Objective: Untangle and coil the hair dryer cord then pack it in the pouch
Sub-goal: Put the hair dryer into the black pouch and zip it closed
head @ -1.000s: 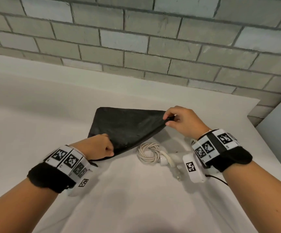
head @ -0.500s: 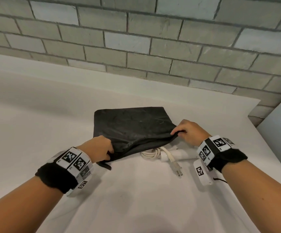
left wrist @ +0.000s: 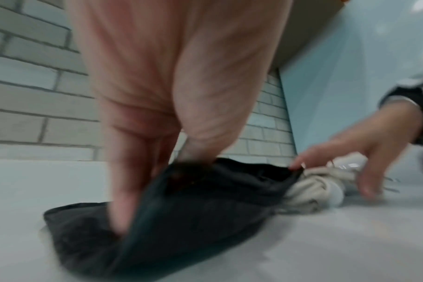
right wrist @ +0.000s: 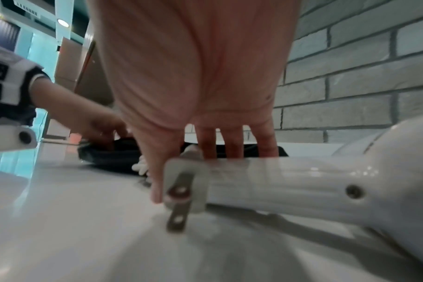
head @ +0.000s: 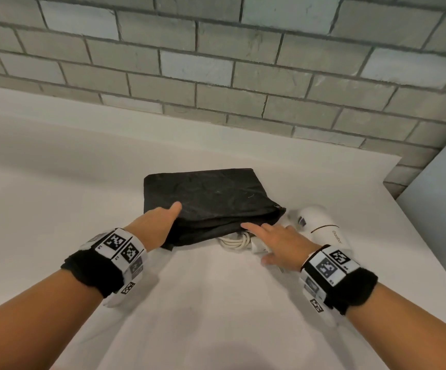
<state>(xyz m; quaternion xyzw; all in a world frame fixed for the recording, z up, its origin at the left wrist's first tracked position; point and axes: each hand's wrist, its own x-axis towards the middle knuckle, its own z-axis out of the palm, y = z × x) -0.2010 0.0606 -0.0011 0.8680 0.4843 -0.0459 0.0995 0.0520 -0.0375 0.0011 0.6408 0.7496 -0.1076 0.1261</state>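
Left hand (head: 154, 227) thumb-up and pinching, right hand (head: 282, 241) spread flat, fingers extended, forearms bare.

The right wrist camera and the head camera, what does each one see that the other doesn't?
Only the right wrist view shows the plug with its two metal prongs, lying beside the dryer's handle, and a screw in that handle.

Only the head view shows the pouch's whole flat top, the lettering on the hair dryer, and both wristbands.

Both show the black pouch, the white hair dryer, the coiled cord peeking out by the pouch mouth, the left hand holding the pouch, the right hand with spread fingers, and the brick wall.
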